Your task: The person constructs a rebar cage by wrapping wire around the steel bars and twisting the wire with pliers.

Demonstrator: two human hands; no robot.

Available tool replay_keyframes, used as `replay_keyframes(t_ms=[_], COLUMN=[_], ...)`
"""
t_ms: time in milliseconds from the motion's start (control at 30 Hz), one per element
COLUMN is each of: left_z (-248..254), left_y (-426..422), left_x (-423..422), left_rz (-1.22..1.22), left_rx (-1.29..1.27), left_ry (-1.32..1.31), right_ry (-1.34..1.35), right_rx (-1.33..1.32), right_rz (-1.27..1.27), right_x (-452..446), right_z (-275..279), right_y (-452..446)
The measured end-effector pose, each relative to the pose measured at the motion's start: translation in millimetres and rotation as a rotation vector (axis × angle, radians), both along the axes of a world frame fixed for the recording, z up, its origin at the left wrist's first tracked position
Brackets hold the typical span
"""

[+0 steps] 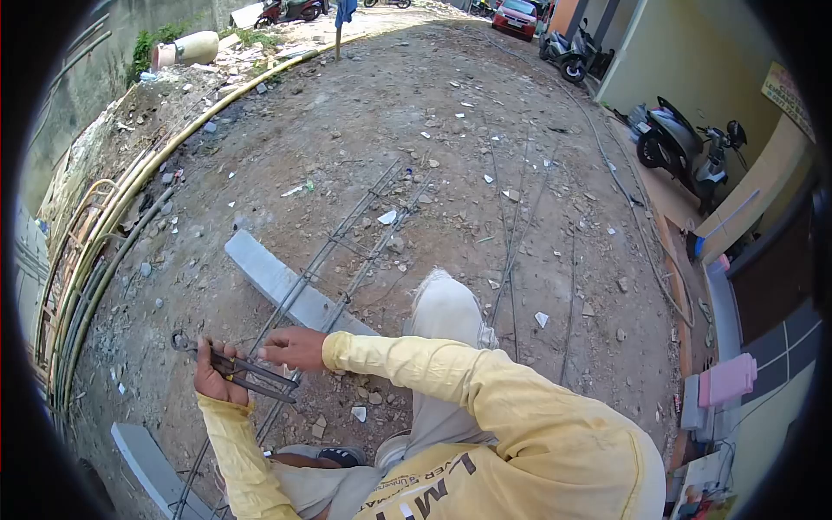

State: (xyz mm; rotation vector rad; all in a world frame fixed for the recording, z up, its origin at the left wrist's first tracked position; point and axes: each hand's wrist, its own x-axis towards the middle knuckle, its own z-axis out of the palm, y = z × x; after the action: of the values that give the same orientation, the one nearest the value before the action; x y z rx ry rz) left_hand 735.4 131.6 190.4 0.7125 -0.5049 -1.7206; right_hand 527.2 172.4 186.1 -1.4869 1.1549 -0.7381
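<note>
My left hand [218, 371] is wrapped round a pair of dark pincers [247, 374], whose round head points to the upper left and whose handles reach to the right. My right hand [295, 348] reaches in from the right, fingers bent toward the rebar beside the pincers; what its fingertips hold, if anything, is too small to tell. A long rebar frame with cross ties [354, 247] runs diagonally under both hands. It rests across a grey concrete block [276, 276] and a second grey block [147, 459] at the lower left.
Loose thin rods [510, 269] lie right of my knee. Bent yellow pipes [156, 160] curve along the left side. Parked scooters [680, 143], a red car [516, 17] and a pink block [728, 380] are farther off. Rubble is scattered over the ground.
</note>
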Motion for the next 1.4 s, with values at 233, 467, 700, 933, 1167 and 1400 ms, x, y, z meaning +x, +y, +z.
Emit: replay_keyframes(t_ms=[233,467,700,933,1167,1400], left_z=[-1,24,30,39,40,37], left_y=[-10,6,15,22,22,19], left_x=[38,49,64,63,59,58], left_rz=[0.042,0.068,0.115,0.107,0.078,0.069], left_rx=[0.005,-0.048,0.022,0.018,0.056,0.069], left_ry=[0.088,0.096,0.059,0.084,0.116,0.115], right_ry=[0.733,0.825,0.858,0.905,1.049,1.084], right_rx=[-0.141,-0.086,-0.128,-0.176,-0.178,-0.251], right_rz=[-0.708,-0.745,-0.673,-0.598,-0.458,-0.383], right_x=[-79,-96,-90,-79,-69,-48], right_z=[-71,-148,-148,-132,-126,-130], right_y=[-46,-69,-66,-62,-66,-59])
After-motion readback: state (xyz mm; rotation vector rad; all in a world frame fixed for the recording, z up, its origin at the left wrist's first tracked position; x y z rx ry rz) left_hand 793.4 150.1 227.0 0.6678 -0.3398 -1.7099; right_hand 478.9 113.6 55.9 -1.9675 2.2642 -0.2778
